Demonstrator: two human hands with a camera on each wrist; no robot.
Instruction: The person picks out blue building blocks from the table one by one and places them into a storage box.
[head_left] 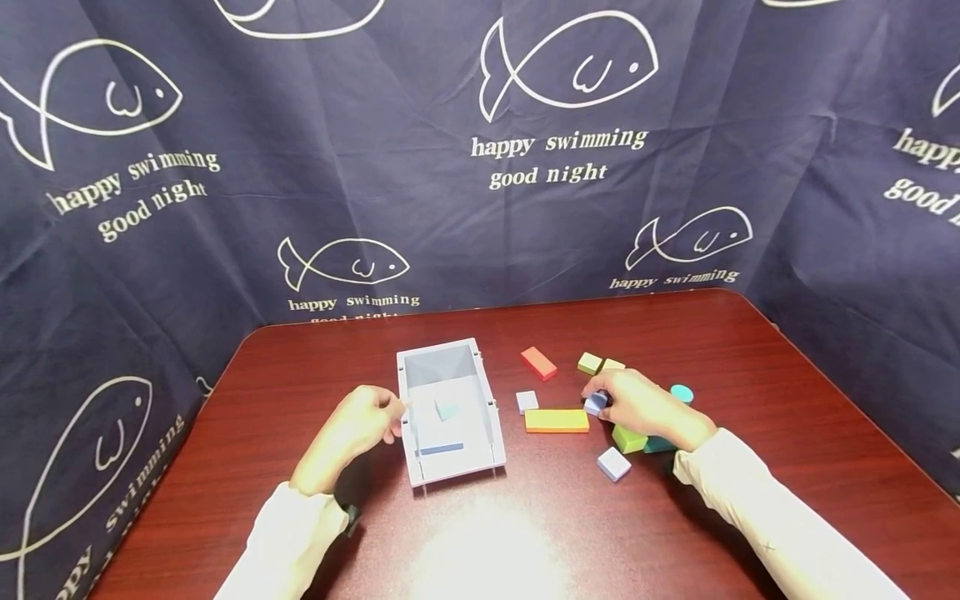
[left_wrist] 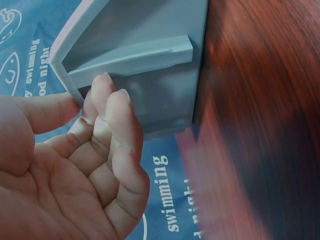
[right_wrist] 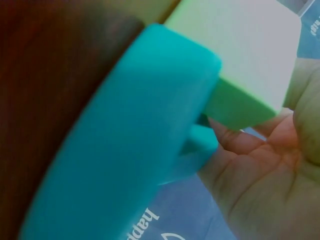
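My left hand (head_left: 369,414) is at the near-left side of a light grey plastic box (head_left: 417,477). In the left wrist view, its thumb and fingers (left_wrist: 102,92) pinch the box's rim. Inside the box lie a light blue block (head_left: 447,412) and a flat blue block (head_left: 441,448). Over on the right, my right hand (head_left: 637,403) grips a small lavender-blue block (head_left: 596,404) between thumb and fingers. Beneath that hand and wrist are a green block (head_left: 628,439) and a teal piece (head_left: 660,445), partly covered. Both loom large in the right wrist view, hiding the fingertips.
Left of the right hand lie a long yellow-orange block (head_left: 557,421), a pale square block (head_left: 527,402) and a red block (head_left: 538,362). Another pale block (head_left: 613,463) sits nearer. Beyond the hand are a yellow-green block (head_left: 589,362) and a turquoise round piece (head_left: 682,392).
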